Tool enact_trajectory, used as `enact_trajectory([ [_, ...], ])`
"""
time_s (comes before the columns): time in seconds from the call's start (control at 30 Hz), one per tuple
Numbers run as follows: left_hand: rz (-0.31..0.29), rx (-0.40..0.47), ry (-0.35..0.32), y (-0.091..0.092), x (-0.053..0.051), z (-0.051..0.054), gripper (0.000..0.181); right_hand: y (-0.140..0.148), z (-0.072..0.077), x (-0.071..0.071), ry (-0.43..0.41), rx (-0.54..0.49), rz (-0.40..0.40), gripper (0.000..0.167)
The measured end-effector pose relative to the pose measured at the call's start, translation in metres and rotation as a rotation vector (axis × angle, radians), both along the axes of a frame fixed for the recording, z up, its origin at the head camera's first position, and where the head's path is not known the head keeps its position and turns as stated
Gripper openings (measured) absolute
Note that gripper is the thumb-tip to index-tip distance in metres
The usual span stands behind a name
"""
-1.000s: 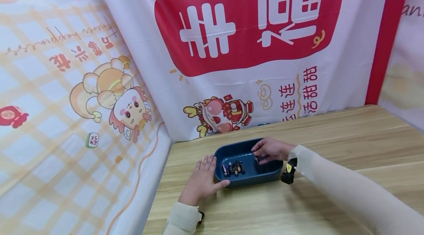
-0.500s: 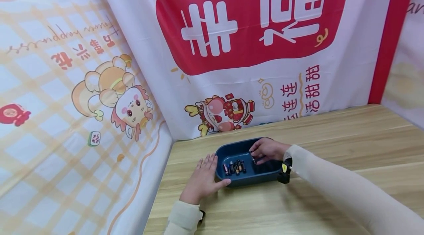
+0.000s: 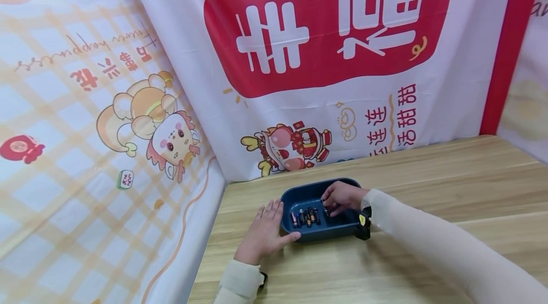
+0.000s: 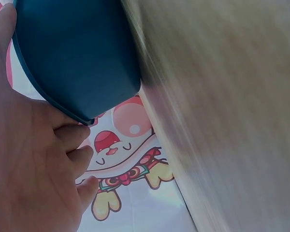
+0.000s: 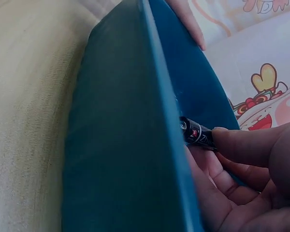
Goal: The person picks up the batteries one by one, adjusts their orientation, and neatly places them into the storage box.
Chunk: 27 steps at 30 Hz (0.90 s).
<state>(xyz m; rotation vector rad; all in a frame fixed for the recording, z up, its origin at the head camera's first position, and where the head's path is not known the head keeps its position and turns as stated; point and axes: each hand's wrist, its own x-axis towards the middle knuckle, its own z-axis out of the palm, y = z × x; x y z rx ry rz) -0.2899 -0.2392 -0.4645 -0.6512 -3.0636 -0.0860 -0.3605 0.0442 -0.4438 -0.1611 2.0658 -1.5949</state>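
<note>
A dark blue oval bin [image 3: 327, 235] stands on the table, and several small batteries [image 3: 309, 218] lie side by side on the left part of its floor. My left hand [image 3: 266, 231] rests against the bin's left end, fingers spread along the rim and thumb at the near corner. In the left wrist view its fingers touch the rim without curling round it. My right hand [image 3: 344, 196] reaches inside the bin's right half. Between thumb and fingers it pinches a black battery [image 5: 199, 134], plain in the right wrist view; the bin's wall hides part of that hand.
The wooden table [image 3: 419, 175] extends right and toward me. A white printed cloth [image 3: 222, 118] hangs behind the bin, and a checked one [image 3: 85, 152] closes off the left side. A dark wrist strap device [image 3: 363, 225] sits beside the bin's right end.
Inside the bin, my right hand has moved left with the battery, nearer to the row of batteries. My left hand keeps its place on the bin's end. The head view has shifted slightly.
</note>
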Motion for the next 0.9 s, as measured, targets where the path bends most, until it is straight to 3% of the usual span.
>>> enact_trajectory([
  [0.9,-0.013,-0.009,-0.005,0.001,-0.001,0.002,0.104,-0.018,-0.012,-0.009,0.022,0.156,0.0,0.018],
])
